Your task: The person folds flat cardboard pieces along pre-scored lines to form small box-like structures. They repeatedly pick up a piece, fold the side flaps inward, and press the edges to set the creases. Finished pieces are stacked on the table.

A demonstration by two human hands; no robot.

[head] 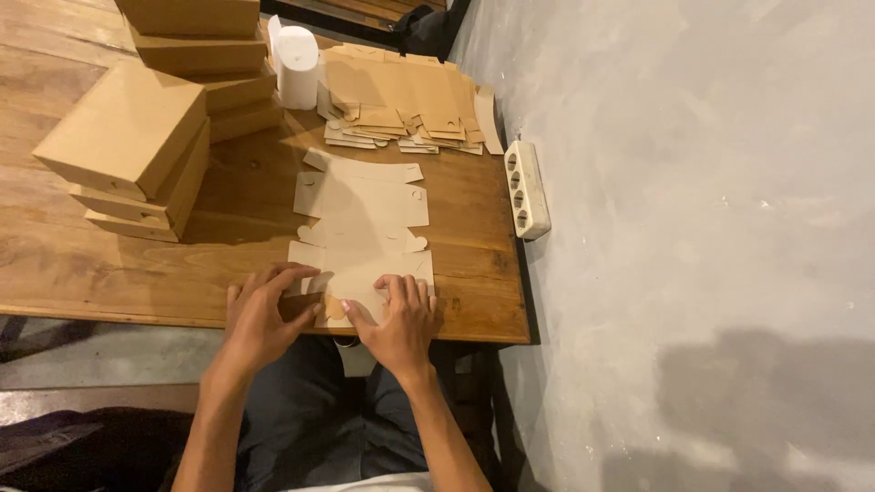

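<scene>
A flat cardboard box sheet is lying unfolded on the wooden table, and its near end is reaching the table edge in front of the person. Both hands are resting on this near end. The left hand is lying on the left corner of the sheet, with the fingers spread and bent a little, pressing down and not gripping anything. The right hand is lying flat just beside it, with the fingers stretched forward over the cardboard and the thumb pointing toward a small round flap between the two hands.

Farther on the table, a pile of more flat sheets is lying near a white paper roll. Stacks of finished brown boxes are standing at the left. A white power strip is lying at the right edge of the table, next to the grey wall.
</scene>
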